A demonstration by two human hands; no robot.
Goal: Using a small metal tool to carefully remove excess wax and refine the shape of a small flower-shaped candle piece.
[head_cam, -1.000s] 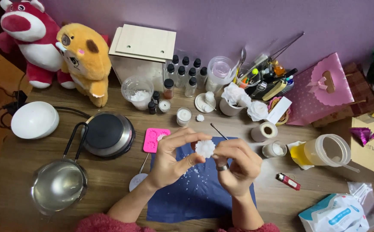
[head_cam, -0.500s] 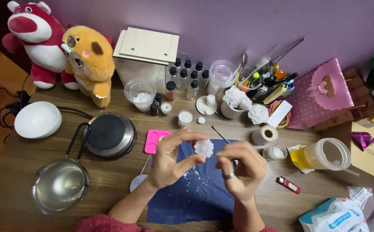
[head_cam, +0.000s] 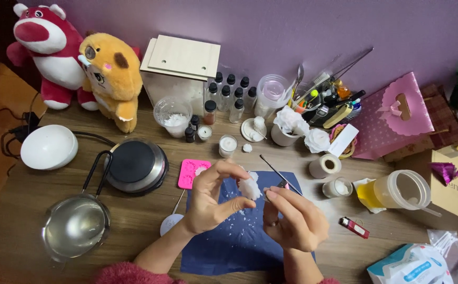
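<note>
Both hands: left pinches white wax flower; right touches it.

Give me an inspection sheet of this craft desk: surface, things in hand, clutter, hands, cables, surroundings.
Surface: wooden table with a dark blue cloth flecked with white crumbs.
Job's things: small white wax piece held above the cloth.
Clutter: pink mould, hot plate, metal pot, small bottles, red lighter.
Hands: left hand pinches the wax piece; right hand touches it from the other side.
Cables: black cable runs behind the white dome lamp.
Surroundings: purple wall, two plush toys.
</note>
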